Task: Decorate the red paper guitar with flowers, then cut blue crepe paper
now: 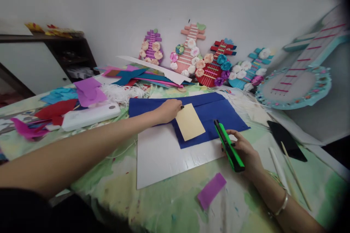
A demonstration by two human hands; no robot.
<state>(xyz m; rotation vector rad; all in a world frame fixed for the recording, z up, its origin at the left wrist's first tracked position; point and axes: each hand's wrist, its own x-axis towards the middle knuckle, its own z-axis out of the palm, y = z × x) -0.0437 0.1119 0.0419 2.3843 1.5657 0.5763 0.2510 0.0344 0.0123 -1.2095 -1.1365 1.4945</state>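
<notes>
My left hand [170,110] is closed at the upper left edge of a pale yellow rectangle of paper or card [190,122], its fingertips pressed together there. Under the card lies a sheet of dark blue fabric or felt [229,111], partly folded over. The blue sheet rests on a white board [161,160]. In my right hand [247,154] is a green and black utility knife [229,147], tilted with its narrow end pointing up and left, over the right edge of the board. Whether its blade is out I cannot tell.
A purple strip [212,191] lies in front of the board. To the left are a white glue-gun-like or plastic case [91,115] and coloured scraps [90,91]. Several flower-decorated toy guitars [209,69] lean on the wall. Sticks [296,176] and a black piece [287,141] lie right.
</notes>
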